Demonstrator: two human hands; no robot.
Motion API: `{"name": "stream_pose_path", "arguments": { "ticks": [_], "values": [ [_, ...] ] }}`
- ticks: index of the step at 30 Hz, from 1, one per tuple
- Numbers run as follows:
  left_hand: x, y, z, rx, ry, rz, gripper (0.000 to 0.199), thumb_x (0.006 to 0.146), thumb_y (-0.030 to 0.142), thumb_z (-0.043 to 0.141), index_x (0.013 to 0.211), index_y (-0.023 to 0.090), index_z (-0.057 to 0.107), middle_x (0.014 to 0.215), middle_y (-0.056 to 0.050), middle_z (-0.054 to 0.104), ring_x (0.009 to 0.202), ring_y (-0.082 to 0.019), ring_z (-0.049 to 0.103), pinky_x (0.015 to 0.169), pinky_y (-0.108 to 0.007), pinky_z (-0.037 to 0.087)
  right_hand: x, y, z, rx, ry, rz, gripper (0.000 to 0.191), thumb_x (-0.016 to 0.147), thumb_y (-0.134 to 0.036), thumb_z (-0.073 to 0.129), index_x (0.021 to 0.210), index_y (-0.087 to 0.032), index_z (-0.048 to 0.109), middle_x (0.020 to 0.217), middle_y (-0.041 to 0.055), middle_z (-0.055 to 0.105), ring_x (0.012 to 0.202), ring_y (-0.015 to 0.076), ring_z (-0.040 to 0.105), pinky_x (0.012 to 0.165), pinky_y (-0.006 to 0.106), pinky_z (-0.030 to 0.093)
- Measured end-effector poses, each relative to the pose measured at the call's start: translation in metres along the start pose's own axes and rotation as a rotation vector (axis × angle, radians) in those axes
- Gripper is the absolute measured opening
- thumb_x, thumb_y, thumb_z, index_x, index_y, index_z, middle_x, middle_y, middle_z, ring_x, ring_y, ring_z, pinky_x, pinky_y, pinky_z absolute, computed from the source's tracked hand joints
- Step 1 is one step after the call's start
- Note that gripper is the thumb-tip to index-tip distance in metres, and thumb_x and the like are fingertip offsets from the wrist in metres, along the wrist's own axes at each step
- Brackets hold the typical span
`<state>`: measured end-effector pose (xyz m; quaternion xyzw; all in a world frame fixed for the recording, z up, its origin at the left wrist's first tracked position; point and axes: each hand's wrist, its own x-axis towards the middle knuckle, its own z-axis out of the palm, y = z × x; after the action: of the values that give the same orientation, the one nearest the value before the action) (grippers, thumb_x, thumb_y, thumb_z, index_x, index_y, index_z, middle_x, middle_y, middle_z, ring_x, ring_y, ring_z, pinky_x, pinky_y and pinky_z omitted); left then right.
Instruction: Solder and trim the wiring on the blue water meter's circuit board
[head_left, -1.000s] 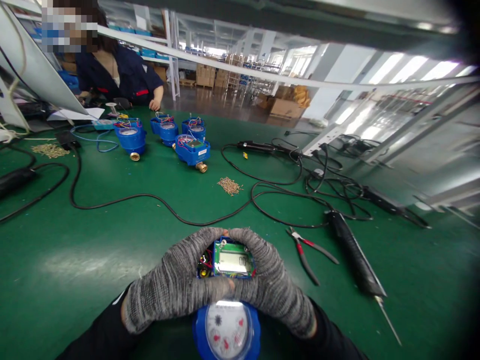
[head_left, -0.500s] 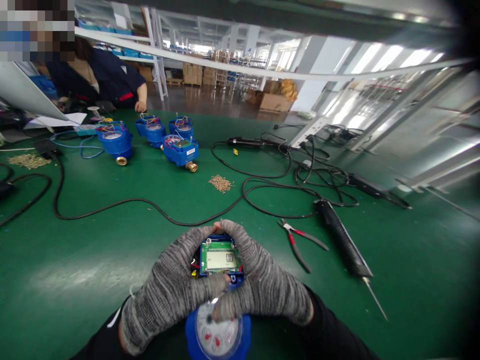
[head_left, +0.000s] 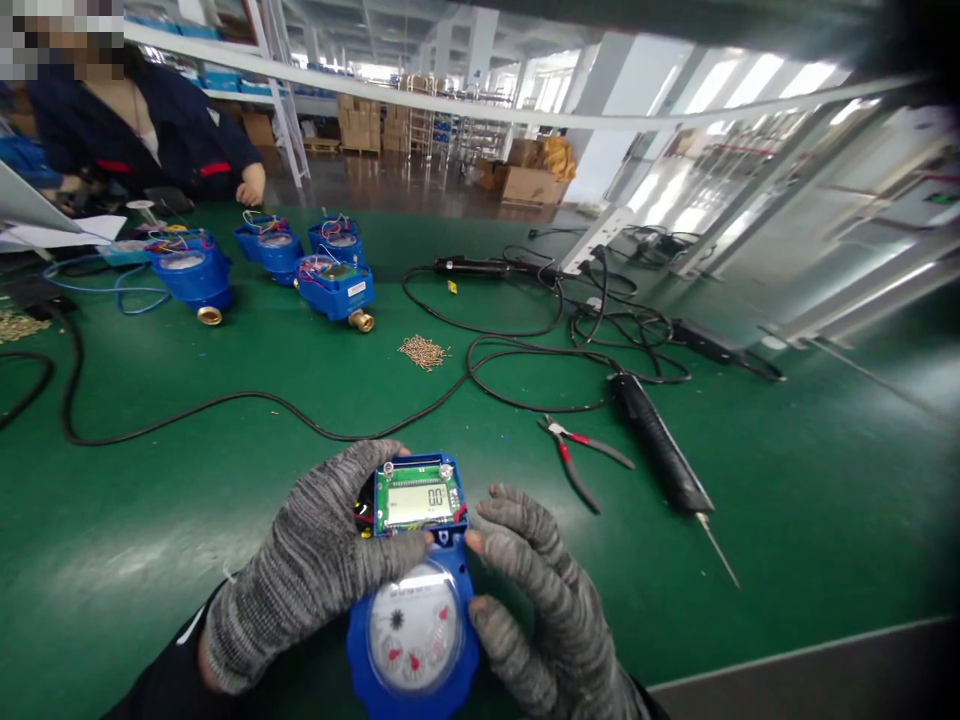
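Note:
A blue water meter [head_left: 413,630] with a round dial lies in front of me, its upper housing uncovered. Inside that housing sits a green circuit board [head_left: 420,476] with a small display reading 0.0. My left hand [head_left: 315,560], in a grey knitted glove with bare fingertips, is wrapped round the left side of the housing, thumb across its lower edge. Coloured wires [head_left: 365,516] show beside that hand. On the right, my right hand [head_left: 544,600], gloved alike, has its fingers apart; the fingertips are close to the meter's right side, perhaps touching it.
Several blue meters [head_left: 337,290] stand at the back left, near a co-worker [head_left: 150,120]. A pile of screws [head_left: 424,352] lies mid-table. To the right are red-handled cutters [head_left: 574,455], an electric screwdriver [head_left: 660,445], looped black cables [head_left: 525,405] and a power strip [head_left: 598,240].
My right hand has come off the housing and moved to the right, its fingers spreading. This uncovers the dial and the board's right side. My left hand keeps its hold; the view has shifted slightly.

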<state>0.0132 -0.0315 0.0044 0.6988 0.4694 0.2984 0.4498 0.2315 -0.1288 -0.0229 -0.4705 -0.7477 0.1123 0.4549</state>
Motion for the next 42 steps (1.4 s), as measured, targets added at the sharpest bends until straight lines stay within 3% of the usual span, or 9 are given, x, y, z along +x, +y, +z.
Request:
{"name": "stream_pose_path", "arguments": {
  "ticks": [5, 9, 13, 17, 25, 35, 42],
  "values": [
    [0.000, 0.002, 0.002, -0.183, 0.004, -0.026, 0.063, 0.068, 0.039, 0.086, 0.121, 0.022, 0.057, 0.113, -0.008, 0.073, 0.099, -0.027, 0.072, 0.087, -0.041, 0.061, 0.013, -0.010, -0.005, -0.260, -0.045, -0.134, 0.045, 0.088, -0.034, 0.060, 0.130, -0.023, 0.052, 0.133, 0.0100, 0.046, 0.127, 0.0324, 0.042, 0.110, 0.055, 0.036],
    [0.002, 0.006, 0.003, -0.223, 0.030, -0.021, 0.062, 0.063, 0.036, 0.089, 0.117, 0.021, 0.061, 0.108, -0.005, 0.075, 0.095, -0.025, 0.073, 0.084, -0.035, 0.062, 0.020, -0.013, -0.004, -0.365, -0.076, -0.181, 0.051, 0.089, -0.053, 0.056, 0.132, -0.025, 0.051, 0.140, 0.0099, 0.044, 0.135, 0.0345, 0.034, 0.116, 0.056, 0.025],
    [0.002, 0.009, 0.004, -0.292, 0.024, -0.001, 0.058, 0.064, 0.031, 0.089, 0.114, 0.023, 0.061, 0.105, -0.001, 0.076, 0.091, -0.021, 0.074, 0.079, -0.029, 0.063, 0.023, -0.016, 0.002, -0.431, -0.072, -0.225, 0.055, 0.089, -0.057, 0.053, 0.132, -0.022, 0.049, 0.138, 0.0096, 0.051, 0.140, 0.0318, 0.032, 0.120, 0.053, 0.019],
    [0.001, 0.009, 0.006, -0.307, 0.029, -0.008, 0.058, 0.065, 0.031, 0.089, 0.115, 0.023, 0.061, 0.106, -0.002, 0.076, 0.091, -0.022, 0.074, 0.078, -0.029, 0.064, 0.019, -0.018, 0.008, -0.471, -0.063, -0.263, 0.060, 0.091, -0.062, 0.048, 0.130, -0.016, 0.048, 0.136, 0.0131, 0.055, 0.142, 0.0319, 0.029, 0.123, 0.051, 0.012],
    [0.001, 0.006, 0.005, -0.281, 0.024, 0.004, 0.057, 0.066, 0.031, 0.087, 0.115, 0.023, 0.060, 0.106, -0.001, 0.076, 0.091, -0.022, 0.074, 0.078, -0.029, 0.063, 0.008, -0.016, 0.019, -0.487, -0.005, -0.216, 0.061, 0.096, -0.064, 0.036, 0.131, -0.016, 0.049, 0.148, 0.0139, 0.037, 0.141, 0.0353, 0.028, 0.122, 0.051, 0.012],
    [0.000, 0.010, 0.007, -0.236, 0.043, 0.003, 0.056, 0.068, 0.034, 0.086, 0.116, 0.023, 0.060, 0.108, -0.002, 0.075, 0.092, -0.021, 0.072, 0.078, -0.027, 0.062, 0.013, -0.019, 0.021, -0.404, 0.014, -0.183, 0.055, 0.092, -0.056, 0.047, 0.131, -0.016, 0.046, 0.143, 0.0158, 0.042, 0.143, 0.0360, 0.026, 0.121, 0.052, 0.014],
    [0.000, 0.014, 0.010, -0.212, 0.076, -0.040, 0.055, 0.067, 0.034, 0.085, 0.114, 0.020, 0.061, 0.104, -0.003, 0.075, 0.088, -0.020, 0.072, 0.076, -0.026, 0.061, 0.016, -0.023, 0.021, -0.292, 0.048, -0.141, 0.047, 0.093, -0.043, 0.051, 0.129, -0.014, 0.049, 0.137, 0.0148, 0.052, 0.139, 0.0355, 0.035, 0.117, 0.057, 0.024]
  ]
}}
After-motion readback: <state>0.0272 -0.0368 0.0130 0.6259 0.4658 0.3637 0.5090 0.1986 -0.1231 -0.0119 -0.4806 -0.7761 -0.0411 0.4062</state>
